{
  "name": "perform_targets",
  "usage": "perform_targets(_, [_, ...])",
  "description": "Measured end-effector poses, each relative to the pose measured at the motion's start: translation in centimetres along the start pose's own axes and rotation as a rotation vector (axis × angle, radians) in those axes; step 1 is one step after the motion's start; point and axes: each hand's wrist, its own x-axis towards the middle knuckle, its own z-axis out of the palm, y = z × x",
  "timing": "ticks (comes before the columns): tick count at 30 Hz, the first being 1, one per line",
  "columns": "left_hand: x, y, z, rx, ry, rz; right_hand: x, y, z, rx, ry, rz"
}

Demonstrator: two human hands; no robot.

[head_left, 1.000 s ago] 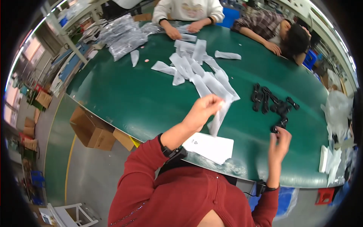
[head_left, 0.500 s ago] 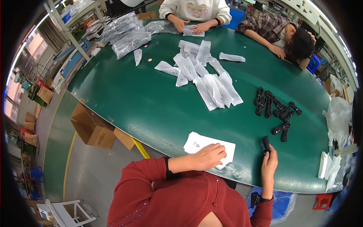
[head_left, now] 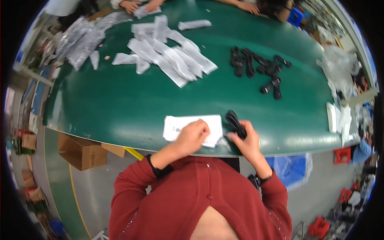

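Observation:
My left hand (head_left: 193,135) rests with curled fingers on a small stack of flat white bags (head_left: 176,124) at the near edge of the green table (head_left: 120,104). My right hand (head_left: 247,141) holds a coiled black cable (head_left: 235,123) just to the right of that stack. Whether the left fingers pinch a bag or only press on it is not visible. A heap of similar black cables (head_left: 260,68) lies farther out on the right. Long white bags (head_left: 172,58) are scattered across the far middle of the table.
Silvery plastic bags (head_left: 80,40) are heaped at the far left. Other people's hands (head_left: 138,5) work at the far edge. White packets (head_left: 340,118) sit at the right rim. A cardboard box (head_left: 82,152) stands on the floor at left, red stools (head_left: 342,155) at right.
My left hand came down from the far bags onto the near white stack. My right hand moved left with the black cable, close beside the stack. The view has tilted nearer.

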Motion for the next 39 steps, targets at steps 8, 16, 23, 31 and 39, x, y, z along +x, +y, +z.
perform_targets(8, [0.7, 0.7, -0.4, -0.079, -0.014, -0.134, -0.6, 0.6, -0.6, -0.111, -0.025, -0.329])
perform_targets(16, [0.3, 0.9, -0.3, -0.108, 0.021, -0.147, -1.5, -0.5, -1.3, -0.343, -0.123, -0.546])
perform_targets(23, [0.8, 1.1, -0.1, 0.051, 0.04, 0.117, -1.0, -0.8, -1.7, -0.546, -0.056, -0.714])
perform_targets(31, [1.4, 2.5, -0.4, 0.214, 0.032, 0.38, -0.7, -0.6, -0.7, 0.127, -0.373, 0.098])
perform_targets(39, [4.5, 2.8, -1.4, 0.104, 0.05, 0.32, 1.5, -1.9, 0.9, 0.251, -0.178, -0.343])
